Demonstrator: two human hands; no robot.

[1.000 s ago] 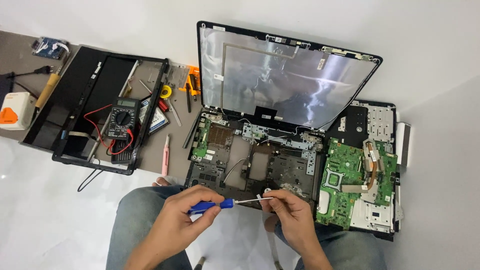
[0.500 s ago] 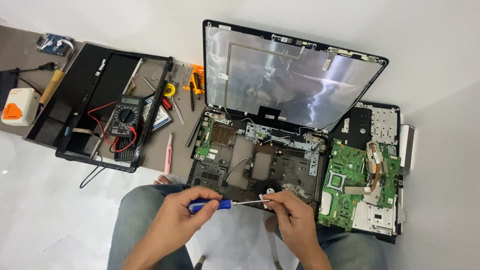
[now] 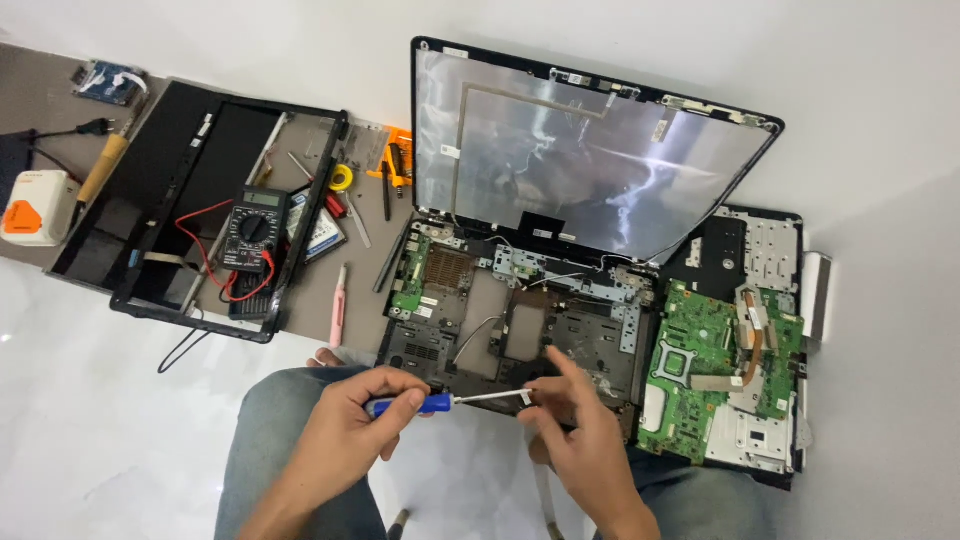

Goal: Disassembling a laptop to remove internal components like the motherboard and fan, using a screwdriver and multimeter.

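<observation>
My left hand grips a blue-handled screwdriver and holds it level over my lap. Its metal shaft points right, and the fingers of my right hand pinch around the tip. Just beyond both hands lies the opened base of a dismantled laptop, with its bare lid standing up behind. Whether a screw sits on the tip is too small to tell.
A green circuit board lies on a keyboard panel to the right. A black screen bezel on the left carries a multimeter with red leads. Small tools, a pink pen, a yellow tape roll and an orange-and-white box lie about.
Both hands stay together on the screwdriver with hardly any shift. The view has drifted slightly, so the laptop sits a little further right in frame.
</observation>
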